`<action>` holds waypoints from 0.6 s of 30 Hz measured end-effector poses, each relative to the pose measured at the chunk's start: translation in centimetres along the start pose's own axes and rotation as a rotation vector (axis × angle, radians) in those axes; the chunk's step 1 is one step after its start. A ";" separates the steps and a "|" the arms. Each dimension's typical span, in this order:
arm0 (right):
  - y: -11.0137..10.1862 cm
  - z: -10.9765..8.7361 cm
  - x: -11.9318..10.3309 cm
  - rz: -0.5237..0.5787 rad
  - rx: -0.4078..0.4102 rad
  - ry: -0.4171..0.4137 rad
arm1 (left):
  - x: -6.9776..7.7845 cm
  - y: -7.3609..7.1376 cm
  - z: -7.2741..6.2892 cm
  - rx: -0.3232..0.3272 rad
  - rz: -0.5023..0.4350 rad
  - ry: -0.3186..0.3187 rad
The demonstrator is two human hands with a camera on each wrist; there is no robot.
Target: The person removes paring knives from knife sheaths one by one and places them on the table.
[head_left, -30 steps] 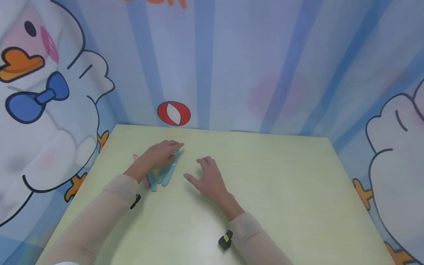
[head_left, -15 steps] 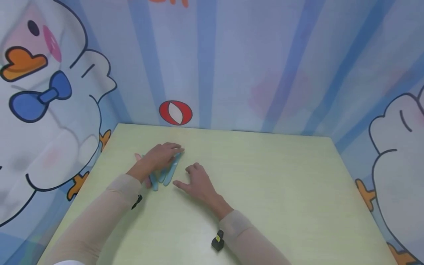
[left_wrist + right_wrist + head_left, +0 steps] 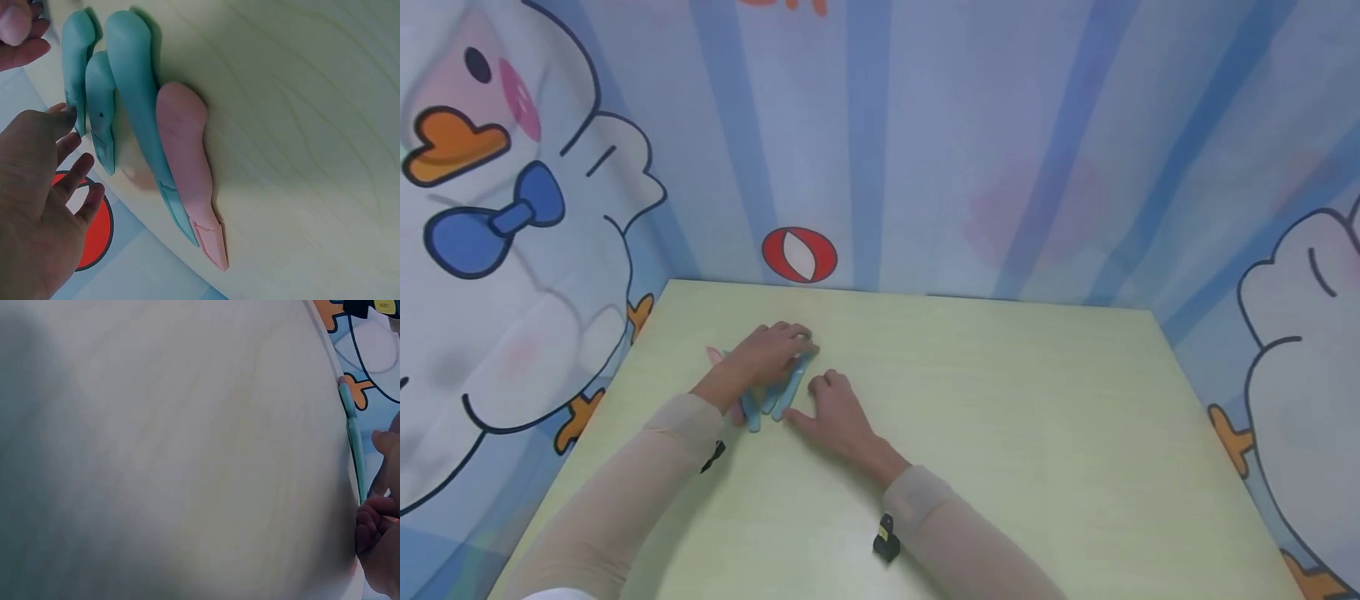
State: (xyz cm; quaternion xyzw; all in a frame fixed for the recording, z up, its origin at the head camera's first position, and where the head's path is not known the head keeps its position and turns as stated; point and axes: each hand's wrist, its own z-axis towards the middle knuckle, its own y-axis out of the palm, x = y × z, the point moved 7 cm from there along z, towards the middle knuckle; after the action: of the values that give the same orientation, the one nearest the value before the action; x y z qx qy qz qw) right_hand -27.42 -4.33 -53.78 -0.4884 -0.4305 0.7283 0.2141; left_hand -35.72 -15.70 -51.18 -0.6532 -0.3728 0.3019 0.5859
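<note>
Three slim teal plastic tools and a pink tool lie fanned out on the table, with thick rounded handles and narrow pointed ends. My left hand reaches over them. Its thumb and index finger pinch the narrow far end of the rightmost teal tool. The small teal tool and the long teal tool lie under my left palm and wrist, beside the pink one. My right hand is right of the group, fingers loosely bent, thumb tip close to the rightmost tool's rounded end, holding nothing.
The pale yellow-green table stretches away to the right and toward me. A cartoon-printed backdrop rises at its back and both sides. Black wrist-camera mounts, one of them a small block, hang at the sleeves.
My right hand has moved left until its thumb is near the rightmost teal tool. The left fingers have lowered and closed in on that tool's far end. The tools have stayed in place.
</note>
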 end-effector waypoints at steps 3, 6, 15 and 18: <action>0.2 0.2 0.0 0.000 0.026 0.014 | 0.3 -0.1 0.0 0.004 0.001 0.012; 0.3 0.3 -0.1 -0.022 0.047 0.023 | 0.5 -0.1 -0.1 0.006 0.006 0.017; 0.7 0.8 -0.5 -0.159 0.064 0.071 | 0.5 -0.1 -0.2 0.016 0.005 0.006; 0.6 0.8 -0.8 -0.183 0.076 0.086 | 0.5 -0.1 -0.1 0.014 0.007 -0.002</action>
State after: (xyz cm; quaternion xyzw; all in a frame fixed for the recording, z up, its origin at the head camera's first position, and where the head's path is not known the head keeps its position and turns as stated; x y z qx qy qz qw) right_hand -27.73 -5.56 -53.76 -0.4695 -0.4355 0.6998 0.3165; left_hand -35.42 -15.33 -51.04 -0.6500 -0.3690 0.3074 0.5889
